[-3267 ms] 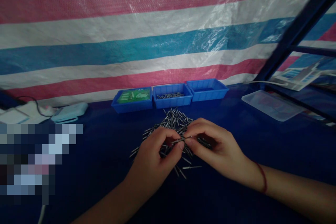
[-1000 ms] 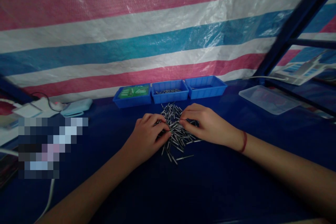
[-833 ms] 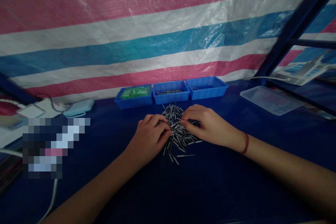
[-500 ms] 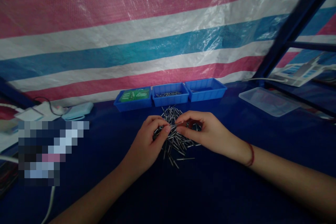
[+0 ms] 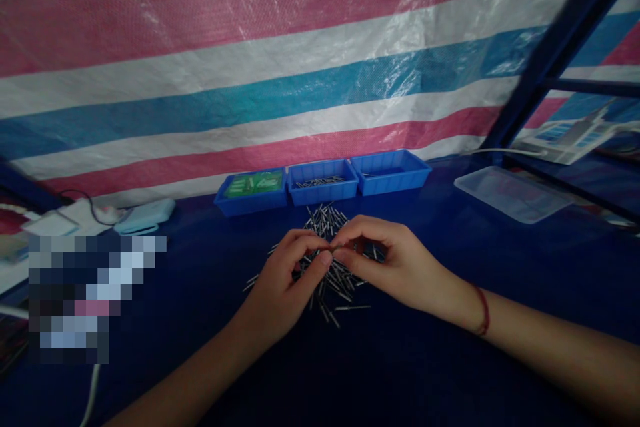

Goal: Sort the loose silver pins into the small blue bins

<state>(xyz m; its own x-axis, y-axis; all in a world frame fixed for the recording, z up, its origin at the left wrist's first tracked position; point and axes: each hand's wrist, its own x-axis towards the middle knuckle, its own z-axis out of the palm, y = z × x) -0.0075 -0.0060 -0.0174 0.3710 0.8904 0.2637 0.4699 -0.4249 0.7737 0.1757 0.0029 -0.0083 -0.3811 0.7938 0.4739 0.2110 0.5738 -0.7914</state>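
Over a heap of thin metal blind rivets (image 5: 344, 278) on the blue table, my two hands meet fingertip to fingertip. My left hand (image 5: 290, 267) is closed in a pinch, thumb against the fingers. Opposite it, my right hand (image 5: 385, 250), with a dark red cord at the wrist, pinches too. A small rivet seems held between both sets of fingertips, mostly covered by them. One loose rivet (image 5: 353, 307) lies at the near edge of the heap.
Behind the heap stand three blue bins: the left bin (image 5: 223, 203) with green packets, the middle bin (image 5: 325, 195) with rivets, the right bin (image 5: 395, 181) with little inside. A clear plastic lid (image 5: 513, 193) lies right; a light blue case (image 5: 145, 217) and cables lie left.
Both hands have come closer together and slightly nearer to me, their fingertips now meeting. The metal piece between them, seen before, is now mostly hidden.
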